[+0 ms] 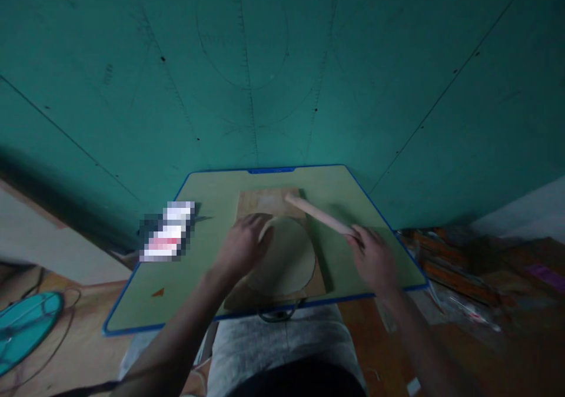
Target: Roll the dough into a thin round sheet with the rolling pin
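A thin, round sheet of dough (289, 258) lies on a wooden board (269, 201), covering most of its near part. My left hand (247, 244) is at the dough's upper left edge, fingers curled and thumb over the sheet, gripping that edge. In my right hand (373, 255) is a pale wooden rolling pin (320, 213), held by its near end. The pin slants up to the left, its far tip over the board's upper right corner, apart from the dough.
The board rests on a small pale table (212, 197) with a blue rim. A blurred-out packet (170, 235) and a small orange piece (158, 293) are on its left side. A green wall (265, 91) stands behind. Boxes and plastic wrapping (468, 311) lie on the right-hand floor; a teal round object (30, 326) is at left.
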The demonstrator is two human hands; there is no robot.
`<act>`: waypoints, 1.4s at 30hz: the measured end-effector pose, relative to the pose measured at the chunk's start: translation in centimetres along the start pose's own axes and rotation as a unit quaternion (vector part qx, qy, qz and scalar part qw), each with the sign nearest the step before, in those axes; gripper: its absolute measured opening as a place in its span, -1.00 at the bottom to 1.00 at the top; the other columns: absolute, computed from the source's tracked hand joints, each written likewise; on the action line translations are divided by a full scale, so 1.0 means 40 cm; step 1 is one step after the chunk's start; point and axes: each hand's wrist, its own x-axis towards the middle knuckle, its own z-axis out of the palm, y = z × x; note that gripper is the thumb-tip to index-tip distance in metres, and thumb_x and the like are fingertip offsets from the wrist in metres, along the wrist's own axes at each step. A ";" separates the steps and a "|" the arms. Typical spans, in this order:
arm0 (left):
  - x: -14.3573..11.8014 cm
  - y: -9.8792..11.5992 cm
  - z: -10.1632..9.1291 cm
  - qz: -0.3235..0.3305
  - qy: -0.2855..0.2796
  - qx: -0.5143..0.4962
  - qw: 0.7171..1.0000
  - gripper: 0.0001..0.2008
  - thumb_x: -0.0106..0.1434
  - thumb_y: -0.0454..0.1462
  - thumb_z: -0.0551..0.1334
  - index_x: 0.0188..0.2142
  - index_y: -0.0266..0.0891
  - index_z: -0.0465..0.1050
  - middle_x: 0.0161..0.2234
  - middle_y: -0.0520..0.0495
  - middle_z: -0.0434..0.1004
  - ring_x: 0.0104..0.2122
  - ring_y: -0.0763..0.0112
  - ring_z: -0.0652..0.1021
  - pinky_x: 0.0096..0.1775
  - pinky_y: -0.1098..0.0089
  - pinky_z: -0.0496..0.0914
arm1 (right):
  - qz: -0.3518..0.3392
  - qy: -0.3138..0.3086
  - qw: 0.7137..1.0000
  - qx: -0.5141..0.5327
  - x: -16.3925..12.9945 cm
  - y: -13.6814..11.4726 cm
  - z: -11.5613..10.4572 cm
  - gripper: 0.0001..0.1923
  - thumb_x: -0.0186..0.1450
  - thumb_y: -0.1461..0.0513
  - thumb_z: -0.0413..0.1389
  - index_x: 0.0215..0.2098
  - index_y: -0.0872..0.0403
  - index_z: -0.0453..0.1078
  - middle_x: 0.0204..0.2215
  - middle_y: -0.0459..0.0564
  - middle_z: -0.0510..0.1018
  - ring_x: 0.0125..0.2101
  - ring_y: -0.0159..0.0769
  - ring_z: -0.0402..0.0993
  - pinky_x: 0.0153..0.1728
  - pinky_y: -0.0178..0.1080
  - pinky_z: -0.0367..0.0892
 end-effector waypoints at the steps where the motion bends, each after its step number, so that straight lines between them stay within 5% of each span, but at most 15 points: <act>1: 0.012 0.013 0.019 0.046 -0.038 0.012 0.998 -0.69 0.44 -0.19 0.08 0.06 -0.25 0.46 0.06 -0.24 0.56 0.06 0.11 0.55 0.08 0.11 0.43 | 0.036 0.001 0.999 0.027 -0.006 0.020 -0.010 -0.49 0.45 -0.08 -0.13 -0.13 0.10 0.48 -0.29 0.18 0.63 -0.28 -0.03 0.55 -0.31 -0.11 0.37; 4: 0.041 0.047 0.071 0.118 -0.110 0.046 0.986 -0.64 0.42 -0.15 0.15 0.13 -0.26 0.42 0.21 -0.26 0.43 0.22 0.07 0.41 0.19 0.06 0.33 | 0.118 -0.015 0.987 0.104 -0.022 0.047 -0.033 -0.44 0.38 -0.17 -0.09 -0.17 0.08 0.49 -0.34 0.13 0.63 -0.34 -0.07 0.55 -0.36 -0.16 0.38; 10: 0.076 0.054 0.097 0.078 -0.125 0.099 0.984 -0.70 0.45 -0.23 0.07 0.06 -0.29 0.45 0.10 -0.23 0.51 0.08 0.09 0.49 0.11 0.09 0.36 | 0.192 -0.020 0.965 0.179 -0.035 0.033 -0.042 -0.40 0.29 -0.24 -0.04 -0.21 0.07 0.49 -0.41 0.06 0.61 -0.39 -0.12 0.52 -0.38 -0.20 0.37; 24: 0.143 0.015 0.092 0.051 -0.116 0.083 0.988 -0.79 0.39 -0.31 0.11 -0.25 -0.23 0.53 -0.25 -0.15 0.59 -0.15 0.18 0.54 -0.03 0.18 0.41 | 0.215 -0.003 0.954 0.210 -0.043 0.029 -0.037 -0.41 0.27 -0.24 -0.01 -0.21 0.05 0.51 -0.44 0.02 0.60 -0.39 -0.13 0.50 -0.38 -0.21 0.37; 30: 0.159 -0.041 0.060 -0.004 -0.071 0.088 0.994 -0.75 0.39 -0.32 0.06 -0.22 -0.25 0.53 -0.22 -0.20 0.61 -0.15 0.13 0.56 -0.07 0.17 0.44 | 0.221 -0.009 0.952 0.210 -0.041 0.024 -0.042 -0.45 0.27 -0.20 -0.01 -0.20 0.06 0.50 -0.43 0.02 0.59 -0.39 -0.14 0.49 -0.36 -0.20 0.38; 34: 0.128 -0.076 0.045 -0.037 -0.038 0.095 0.994 -0.68 0.43 -0.27 0.02 -0.05 -0.32 0.51 -0.06 -0.31 0.58 -0.01 0.06 0.54 0.04 0.06 0.42 | 0.220 -0.007 0.952 0.213 -0.040 0.025 -0.041 -0.45 0.27 -0.20 -0.01 -0.22 0.06 0.50 -0.45 0.02 0.59 -0.39 -0.14 0.49 -0.37 -0.21 0.37; 42: 0.038 -0.075 0.114 0.007 -0.104 0.100 0.990 -0.39 0.45 -0.02 0.00 0.29 -0.42 0.23 0.34 -0.38 0.21 0.35 0.06 0.22 0.31 0.02 0.15 | 0.214 -0.002 0.952 0.218 -0.042 0.029 -0.035 -0.44 0.28 -0.22 0.00 -0.22 0.04 0.50 -0.42 0.02 0.61 -0.37 -0.12 0.51 -0.36 -0.20 0.38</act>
